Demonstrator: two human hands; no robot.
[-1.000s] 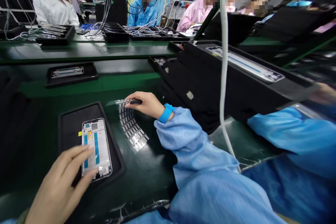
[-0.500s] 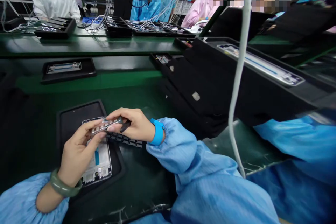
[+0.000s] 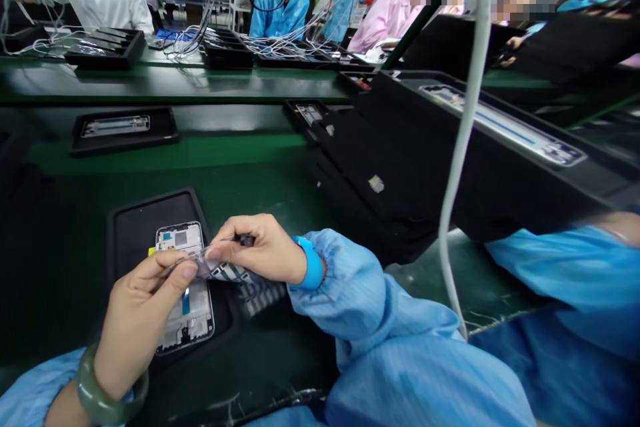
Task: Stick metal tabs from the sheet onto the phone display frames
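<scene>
My left hand pinches one end of a clear plastic sheet between thumb and fingertips. The other end is held by my right hand, closed, with a short dark object also among its fingers; its kind is hard to tell. Rows of small dark pieces show on the sheet, which is tilted and partly hidden by my fingers. Beneath my hands lies a silver phone frame with a blue strip, in a black tray. A blurred sheet with dark rows lies just right of the tray.
Farther back, another black tray holds a phone frame. Black cloth covers a raised surface at right, with a framed panel on it. A white cable hangs in front. Other people sit beyond the green bench.
My hands have moved slightly apart and the held sheet has turned, showing its face. More of the phone frame's upper end is uncovered. The view has shifted slightly.
</scene>
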